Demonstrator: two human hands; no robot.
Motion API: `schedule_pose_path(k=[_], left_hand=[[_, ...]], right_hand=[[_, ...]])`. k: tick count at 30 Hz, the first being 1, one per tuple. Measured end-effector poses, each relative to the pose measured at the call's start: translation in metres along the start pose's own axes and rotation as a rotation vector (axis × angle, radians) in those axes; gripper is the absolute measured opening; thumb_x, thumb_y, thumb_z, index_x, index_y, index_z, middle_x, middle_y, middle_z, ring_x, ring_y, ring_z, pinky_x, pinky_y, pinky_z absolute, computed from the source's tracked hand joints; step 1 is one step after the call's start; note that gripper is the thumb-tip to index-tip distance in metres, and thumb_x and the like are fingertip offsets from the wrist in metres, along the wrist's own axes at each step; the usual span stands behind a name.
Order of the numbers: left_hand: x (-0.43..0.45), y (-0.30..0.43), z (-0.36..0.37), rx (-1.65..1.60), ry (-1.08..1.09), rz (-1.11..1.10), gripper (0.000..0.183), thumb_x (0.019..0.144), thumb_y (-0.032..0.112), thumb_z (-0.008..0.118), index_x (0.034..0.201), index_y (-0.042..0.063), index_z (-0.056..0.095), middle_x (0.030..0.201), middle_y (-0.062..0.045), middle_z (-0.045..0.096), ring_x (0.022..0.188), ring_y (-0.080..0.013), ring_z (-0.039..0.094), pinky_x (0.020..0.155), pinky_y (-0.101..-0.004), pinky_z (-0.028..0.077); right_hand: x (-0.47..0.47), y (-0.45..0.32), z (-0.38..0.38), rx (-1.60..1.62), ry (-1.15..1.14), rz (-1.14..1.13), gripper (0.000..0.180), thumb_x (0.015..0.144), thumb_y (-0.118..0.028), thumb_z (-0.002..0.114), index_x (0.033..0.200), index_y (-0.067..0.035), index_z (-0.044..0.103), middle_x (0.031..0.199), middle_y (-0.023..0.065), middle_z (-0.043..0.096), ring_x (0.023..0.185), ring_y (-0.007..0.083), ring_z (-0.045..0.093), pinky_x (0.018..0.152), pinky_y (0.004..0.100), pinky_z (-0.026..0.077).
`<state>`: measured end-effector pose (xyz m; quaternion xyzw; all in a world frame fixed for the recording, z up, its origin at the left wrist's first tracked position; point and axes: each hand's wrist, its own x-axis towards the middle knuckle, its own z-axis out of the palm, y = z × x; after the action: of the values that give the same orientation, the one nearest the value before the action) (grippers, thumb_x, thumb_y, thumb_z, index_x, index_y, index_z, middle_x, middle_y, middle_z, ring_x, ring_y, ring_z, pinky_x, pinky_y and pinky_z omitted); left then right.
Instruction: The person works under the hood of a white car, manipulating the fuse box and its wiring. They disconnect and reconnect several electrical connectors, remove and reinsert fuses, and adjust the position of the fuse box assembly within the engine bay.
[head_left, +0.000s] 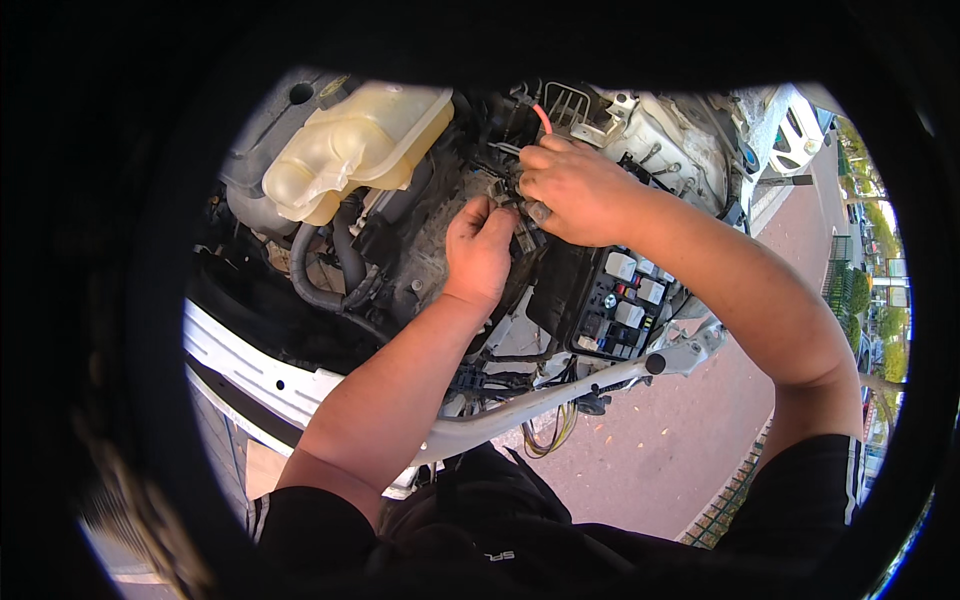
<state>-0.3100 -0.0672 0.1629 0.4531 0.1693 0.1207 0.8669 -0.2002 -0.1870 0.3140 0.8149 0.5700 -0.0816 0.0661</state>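
Over a car's engine bay, my left hand (481, 247) has its thumb and fingers pinched together at a small part among dark connectors and wiring; what it pinches is too small to tell. Just right of it, my right hand (574, 187) is curled at the same spot, with a grey cylindrical piece (538, 212) at its lower fingers. A red tool handle or hose (543, 118) sticks up beyond the right hand's fingers; whether the hand holds it is unclear. Below the right hand lies an uncovered fuse box (621, 300) with white relays.
A yellowed plastic coolant reservoir (360, 146) stands at the upper left, above a black hose (304, 270). A white metal crossmember (255, 375) and a curved body rail (525, 416) run before me. Loose yellow wires (553, 435) hang below. A white car (799, 135) is at the upper right.
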Motion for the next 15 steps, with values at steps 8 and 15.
schedule_pose_path(k=[8, 15], left_hand=[[0.0, -0.003, 0.0, 0.004, 0.039, 0.014, 0.027, 0.101, 0.014, 0.067, 0.077, 0.002, 0.061, 0.076, 0.003, 0.054, 0.075, -0.0083, 0.046, 0.066, -0.0325, 0.04], [0.001, 0.015, -0.001, -0.009, 0.051, -0.073, 0.025, 0.103, 0.016, 0.066, 0.082, 0.003, 0.07, 0.077, 0.004, 0.059, 0.075, -0.0087, 0.051, 0.07, -0.0298, 0.044]], right_hand=[[-0.001, -0.006, 0.006, -0.02, -0.071, 0.011, 0.032, 0.088, -0.018, 0.083, 0.115, -0.001, 0.08, 0.131, 0.0102, 0.066, 0.131, 0.0318, 0.06, 0.111, 0.0491, 0.053], [0.001, 0.009, 0.002, 0.025, -0.083, -0.069, 0.027, 0.087, -0.013, 0.08, 0.111, -0.003, 0.081, 0.131, 0.0112, 0.065, 0.13, 0.0336, 0.059, 0.111, 0.0488, 0.053]])
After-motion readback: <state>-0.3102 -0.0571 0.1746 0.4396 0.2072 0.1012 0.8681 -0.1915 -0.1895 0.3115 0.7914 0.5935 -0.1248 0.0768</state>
